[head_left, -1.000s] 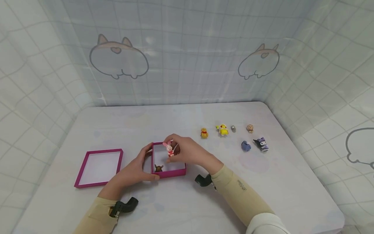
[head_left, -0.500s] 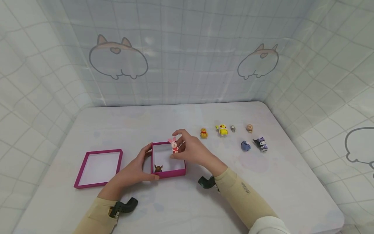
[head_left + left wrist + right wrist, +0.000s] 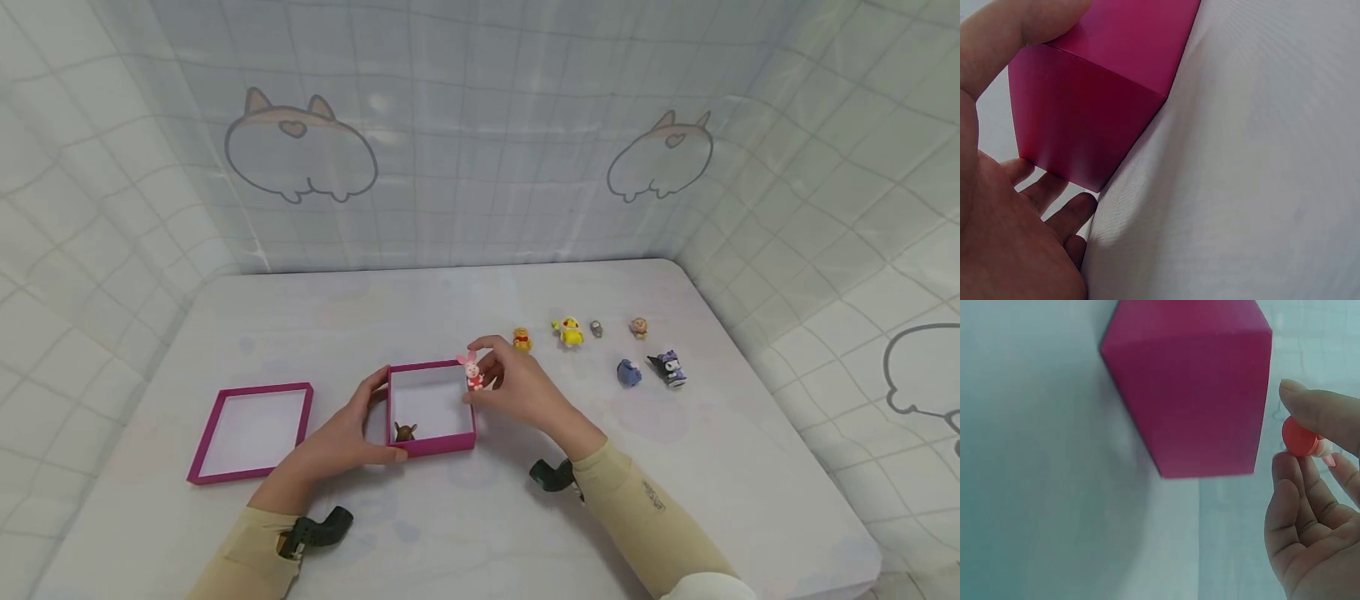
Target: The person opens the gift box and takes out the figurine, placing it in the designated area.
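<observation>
A magenta box with a white inside (image 3: 431, 400) sits in the middle of the table. My left hand (image 3: 341, 433) grips its left side, thumb at the front corner; in the left wrist view the thumb lies on one magenta face (image 3: 1085, 112) and the fingertips touch another. A small brown figurine with ears (image 3: 405, 432) is in the box's front left corner. Over the box's right rim, my right hand (image 3: 517, 387) pinches a pink piglet figurine in red (image 3: 474, 372). From the right wrist camera, the figurine's red base (image 3: 1298, 435) shows between thumb and fingers.
Left of the box lies a magenta-rimmed lid (image 3: 255, 432). Right and back stand a yellow bear in red (image 3: 522, 339), a yellow-clad figurine (image 3: 569, 332), a tiny grey one (image 3: 596, 328), a tan one (image 3: 638, 327), a blue one (image 3: 628, 372) and a purple-black one (image 3: 669, 367).
My right hand has moved right with the piglet figurine, from over the box's inside to its right rim. The left hand has stayed on the box.
</observation>
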### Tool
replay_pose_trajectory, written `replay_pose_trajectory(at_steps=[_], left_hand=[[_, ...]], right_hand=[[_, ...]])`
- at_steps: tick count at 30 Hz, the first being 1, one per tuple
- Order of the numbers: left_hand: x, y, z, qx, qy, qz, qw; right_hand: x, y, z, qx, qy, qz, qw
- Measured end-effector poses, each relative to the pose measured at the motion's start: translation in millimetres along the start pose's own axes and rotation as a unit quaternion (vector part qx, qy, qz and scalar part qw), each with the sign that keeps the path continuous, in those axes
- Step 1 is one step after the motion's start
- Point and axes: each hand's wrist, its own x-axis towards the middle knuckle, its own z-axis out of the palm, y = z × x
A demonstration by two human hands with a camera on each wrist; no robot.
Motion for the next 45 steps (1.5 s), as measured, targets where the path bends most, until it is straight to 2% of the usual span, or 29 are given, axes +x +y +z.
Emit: replay_pose_trajectory(at_steps=[4, 11, 21, 29, 45], left_hand=[[-0.3, 0.0, -0.6, -0.003, -0.001, 0.004, 1.0000], [0.0, -0.7, -0.3, -0.004, -0.001, 0.008, 1.0000], [2.4, -4.3, -0.4, -0.004, 0.001, 0.013, 0.9999], [2.2, -5.4, -1.6, -0.004, -0.001, 0.009, 1.0000], [2.2, -4.9, -1.8, -0.002, -0.001, 0.006, 1.0000]], right_hand=[[-6.4, 9, -6, -0.016, 0.018, 0.002, 0.9997], [-18.6, 27, -15, -0.009, 0.053, 0.018, 0.9984], [-35.3, 50, -33, -0.015, 0.066, 0.068, 0.9954], [-46.7, 68, -58, -0.040, 0.107, 0.110, 0.9873], [-53.7, 92, -75, -0.048, 0.122, 0.175, 0.9758]])
